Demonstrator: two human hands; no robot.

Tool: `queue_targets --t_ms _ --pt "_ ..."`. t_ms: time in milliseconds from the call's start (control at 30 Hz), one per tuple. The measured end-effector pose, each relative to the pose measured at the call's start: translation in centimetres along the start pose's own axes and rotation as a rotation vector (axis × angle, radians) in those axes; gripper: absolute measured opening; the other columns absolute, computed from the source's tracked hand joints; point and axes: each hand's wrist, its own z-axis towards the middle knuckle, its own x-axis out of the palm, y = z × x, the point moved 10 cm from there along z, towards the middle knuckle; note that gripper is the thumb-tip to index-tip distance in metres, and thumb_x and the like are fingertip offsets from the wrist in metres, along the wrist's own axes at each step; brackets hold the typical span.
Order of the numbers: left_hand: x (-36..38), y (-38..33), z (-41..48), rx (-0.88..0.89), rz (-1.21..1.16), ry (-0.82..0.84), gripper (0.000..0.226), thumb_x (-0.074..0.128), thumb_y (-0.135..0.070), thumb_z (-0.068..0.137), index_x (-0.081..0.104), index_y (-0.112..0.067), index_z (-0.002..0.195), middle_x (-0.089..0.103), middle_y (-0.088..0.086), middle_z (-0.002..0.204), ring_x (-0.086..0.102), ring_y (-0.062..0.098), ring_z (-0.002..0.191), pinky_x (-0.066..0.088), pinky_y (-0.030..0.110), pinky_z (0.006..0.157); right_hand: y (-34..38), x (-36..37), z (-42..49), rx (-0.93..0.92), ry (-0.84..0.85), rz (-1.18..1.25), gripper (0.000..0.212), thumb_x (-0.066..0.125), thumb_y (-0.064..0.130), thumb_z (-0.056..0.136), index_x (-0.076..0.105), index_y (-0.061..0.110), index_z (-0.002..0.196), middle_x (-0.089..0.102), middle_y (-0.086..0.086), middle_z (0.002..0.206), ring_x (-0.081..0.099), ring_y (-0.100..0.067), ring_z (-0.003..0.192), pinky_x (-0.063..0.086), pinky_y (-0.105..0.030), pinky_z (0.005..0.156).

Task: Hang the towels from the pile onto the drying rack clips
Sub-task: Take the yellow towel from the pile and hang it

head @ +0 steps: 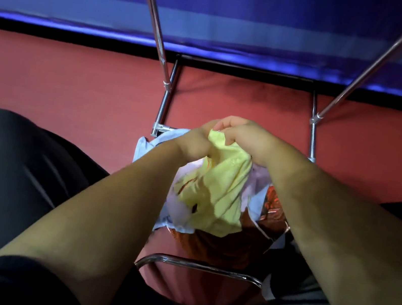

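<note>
A yellow towel (217, 189) hangs bunched between my two hands above a pile of towels (268, 214) in white, lilac and red-brown prints. My left hand (197, 142) grips the towel's top edge on the left. Close beside it, my right hand (244, 135) pinches the same edge with curled fingers. The chrome drying rack's two slanted poles (154, 19) rise on either side toward the top of the view. No clips are in view.
The rack's lower frame (202, 266) runs as a chrome bar below the pile, with upright legs (313, 136) behind. The floor (60, 81) is red. A purple-blue banner (231, 11) covers the wall ahead. My dark-clothed legs (5, 172) flank the pile.
</note>
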Motion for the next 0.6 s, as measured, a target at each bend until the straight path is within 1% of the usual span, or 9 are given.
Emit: queue_targets --t_ms 67,100,167,233,333,400,467,567,600 --pt "-0.7 -0.8 -0.9 -0.047 -0.014 -0.020 0.057 0.072 0.004 0.073 0.068 -0.011 0.128 0.067 -0.003 0.087 0.061 0.013 0.078 0.054 0.032 0.073 2.3 -0.5 -1.4 -0.029 -0.001 -0.034 0.043 0.059 0.004 0.057 0.079 0.023 0.091 0.072 0.004 0.087 0.058 -0.014 0.084 0.043 -0.027 0.070" --pt "-1.5 -0.9 -1.3 -0.087 0.016 -0.044 0.044 0.080 0.001 0.077 0.073 -0.009 0.119 0.070 0.000 0.086 0.064 0.016 0.078 0.058 0.039 0.079 3.3 -1.1 -2.0 -0.047 -0.023 -0.043 0.043 0.059 0.000 0.061 0.080 0.020 0.092 0.073 0.004 0.087 0.059 -0.015 0.085 0.045 -0.026 0.070" --pt "-2.6 -2.1 -2.4 -0.118 0.157 -0.067 0.026 0.090 -0.016 0.083 0.078 -0.009 0.105 0.076 0.006 0.089 0.068 0.020 0.080 0.061 0.047 0.091 5.5 -2.9 -3.5 -0.086 -0.095 -0.052 0.042 0.059 -0.005 0.066 0.082 0.015 0.096 0.075 0.002 0.087 0.061 -0.013 0.084 0.048 -0.021 0.069" --pt "-3.3 -3.6 -3.7 -0.119 0.258 -0.051 0.033 0.092 -0.029 0.082 0.078 -0.006 0.101 0.080 0.020 0.096 0.072 0.029 0.083 0.062 0.051 0.091 7.7 -4.9 -5.4 -0.137 -0.168 -0.073 0.043 0.058 -0.010 0.072 0.082 0.011 0.101 0.074 0.004 0.085 0.060 -0.009 0.079 0.047 -0.013 0.063" --pt "-4.6 -5.3 -5.6 -0.166 0.226 -0.016 0.025 0.084 -0.017 0.090 0.069 0.000 0.101 0.076 0.034 0.098 0.075 0.052 0.090 0.060 0.066 0.086 9.9 -8.5 -8.3 -0.165 -0.323 -0.098 0.044 0.057 -0.009 0.076 0.084 0.019 0.096 0.071 0.009 0.071 0.056 -0.006 0.063 0.043 -0.016 0.053" --pt "-6.5 -7.8 -7.0 -0.114 0.269 -0.087 0.024 0.083 -0.014 0.092 0.068 0.003 0.100 0.078 0.024 0.090 0.077 0.047 0.087 0.063 0.061 0.084 10.9 -11.2 -10.2 -0.166 -0.460 -0.081 0.042 0.055 -0.005 0.080 0.082 0.024 0.090 0.066 0.009 0.060 0.054 -0.009 0.053 0.040 -0.018 0.049" --pt "-8.7 -11.4 -8.2 0.006 0.302 -0.230 0.022 0.086 -0.016 0.088 0.068 -0.003 0.092 0.076 0.012 0.082 0.076 0.031 0.079 0.066 0.051 0.081 11.7 -13.1 -11.5 -0.167 -0.540 -0.068 0.040 0.052 -0.003 0.082 0.080 0.025 0.088 0.065 0.005 0.064 0.055 -0.012 0.054 0.041 -0.019 0.050" --pt "-9.3 -14.9 -9.8 0.137 0.083 -0.293 0.026 0.085 -0.010 0.088 0.060 -0.016 0.088 0.069 0.009 0.076 0.071 0.024 0.068 0.064 0.041 0.066 11.4 -13.3 -12.1 -0.152 -0.532 -0.132 0.038 0.052 -0.001 0.084 0.077 0.026 0.079 0.071 0.003 0.073 0.065 -0.021 0.069 0.050 -0.027 0.067" --pt "-9.1 -15.6 -10.2 0.190 0.016 -0.300 0.025 0.084 -0.007 0.088 0.061 -0.018 0.091 0.067 0.006 0.078 0.068 0.021 0.070 0.061 0.036 0.068 10.8 -12.9 -12.1 -0.147 -0.519 -0.162 0.037 0.053 0.000 0.085 0.078 0.026 0.077 0.073 0.004 0.075 0.068 -0.023 0.075 0.052 -0.030 0.072"
